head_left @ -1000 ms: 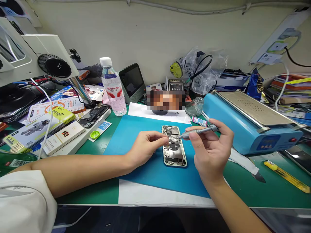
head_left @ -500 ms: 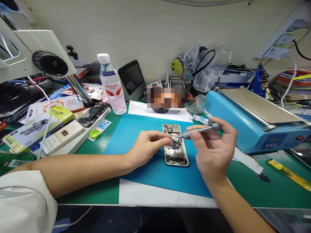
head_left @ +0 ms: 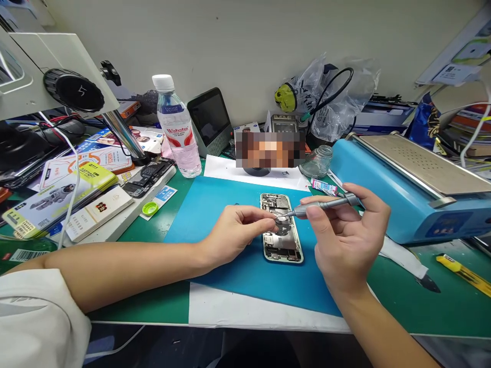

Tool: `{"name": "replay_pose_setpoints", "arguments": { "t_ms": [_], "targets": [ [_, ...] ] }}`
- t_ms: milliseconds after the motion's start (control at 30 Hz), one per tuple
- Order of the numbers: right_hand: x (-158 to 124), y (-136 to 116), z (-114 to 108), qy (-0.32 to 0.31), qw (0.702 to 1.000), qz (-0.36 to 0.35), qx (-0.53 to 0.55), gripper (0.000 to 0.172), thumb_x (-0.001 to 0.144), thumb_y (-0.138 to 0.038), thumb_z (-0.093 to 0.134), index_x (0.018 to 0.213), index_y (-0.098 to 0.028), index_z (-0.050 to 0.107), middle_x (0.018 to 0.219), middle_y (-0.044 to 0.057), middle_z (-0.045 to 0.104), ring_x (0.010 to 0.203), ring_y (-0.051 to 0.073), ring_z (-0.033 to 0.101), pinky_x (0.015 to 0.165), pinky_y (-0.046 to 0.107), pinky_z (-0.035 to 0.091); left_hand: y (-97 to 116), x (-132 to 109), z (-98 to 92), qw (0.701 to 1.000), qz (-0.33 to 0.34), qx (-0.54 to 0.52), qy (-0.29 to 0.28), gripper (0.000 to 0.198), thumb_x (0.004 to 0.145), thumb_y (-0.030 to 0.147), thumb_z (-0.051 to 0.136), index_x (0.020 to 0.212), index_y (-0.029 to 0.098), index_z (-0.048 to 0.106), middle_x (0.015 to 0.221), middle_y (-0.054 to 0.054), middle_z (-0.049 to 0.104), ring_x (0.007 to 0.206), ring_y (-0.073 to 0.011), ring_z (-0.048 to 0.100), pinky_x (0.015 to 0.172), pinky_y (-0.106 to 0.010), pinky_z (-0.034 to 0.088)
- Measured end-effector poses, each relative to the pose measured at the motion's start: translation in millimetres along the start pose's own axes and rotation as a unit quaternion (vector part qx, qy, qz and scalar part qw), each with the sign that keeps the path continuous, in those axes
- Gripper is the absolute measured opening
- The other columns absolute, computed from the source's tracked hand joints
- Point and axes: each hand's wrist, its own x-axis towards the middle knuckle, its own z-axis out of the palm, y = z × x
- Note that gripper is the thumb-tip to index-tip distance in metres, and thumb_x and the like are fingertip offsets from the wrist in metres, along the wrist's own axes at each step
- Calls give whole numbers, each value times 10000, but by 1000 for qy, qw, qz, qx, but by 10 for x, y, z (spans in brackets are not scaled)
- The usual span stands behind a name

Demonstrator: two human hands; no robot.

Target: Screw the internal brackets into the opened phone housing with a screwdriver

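An opened phone (head_left: 283, 239) lies face down on a blue mat (head_left: 215, 214), its inner parts exposed. My left hand (head_left: 233, 231) rests on the mat at the phone's left side, fingertips pinching a small round metal part over the phone's middle. My right hand (head_left: 345, 235) holds a slim grey screwdriver (head_left: 326, 204) like a pen, its tip touching that part.
A blue heating machine (head_left: 406, 189) stands at the right, a yellow knife (head_left: 464, 273) in front of it. A water bottle (head_left: 177, 128), small screen (head_left: 209, 120), glass jar (head_left: 317, 161), microscope arm (head_left: 57, 76), boxes and a disassembled phone (head_left: 148, 178) crowd the left and back.
The camera view has shifted slightly down and left. Both hands stay at the phone, with the screwdriver tip still on the small part.
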Motion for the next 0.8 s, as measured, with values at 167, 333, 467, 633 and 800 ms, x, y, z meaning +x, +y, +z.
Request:
{"name": "replay_pose_setpoints", "arguments": {
  "t_ms": [167,333,467,633,800],
  "targets": [
    [-1,-2,7,-4,1000,-17,-6,453,870,-164,777,1242,-298,554,898,-19,770,820,196,767,757,381,654,25,-2,21,1000,-4,-16,-5,153,769,287,822,850,157,814,735,-51,767,661,-153,676,567,-229,459],
    [11,6,-8,-10,999,-32,-14,460,859,-129,768,1237,-280,552,884,-25,772,802,180,766,723,353,657,5,10,24,1000,1,-27,-9,145,781,269,805,870,156,816,749,-46,774,654,-136,676,571,-216,463],
    [15,8,-18,-8,999,-41,-15,470,858,-112,764,1245,-277,555,887,-25,776,787,174,767,706,337,657,-11,8,9,999,3,-32,-13,138,792,261,801,884,160,818,747,-36,773,646,-121,668,572,-203,459],
    [18,25,-11,-6,999,-41,-21,473,861,-114,761,1252,-280,553,884,-24,771,801,183,772,702,339,654,-7,2,9,999,1,-35,-14,109,799,232,789,873,156,814,743,-30,769,635,-110,659,567,-196,453],
    [23,35,-10,-3,999,-37,-10,461,861,-125,767,1242,-281,561,894,-23,771,788,177,764,720,343,653,-5,13,13,999,0,-35,-14,76,805,210,783,852,156,807,728,-24,761,603,-97,634,553,-194,441]
  ]
}}
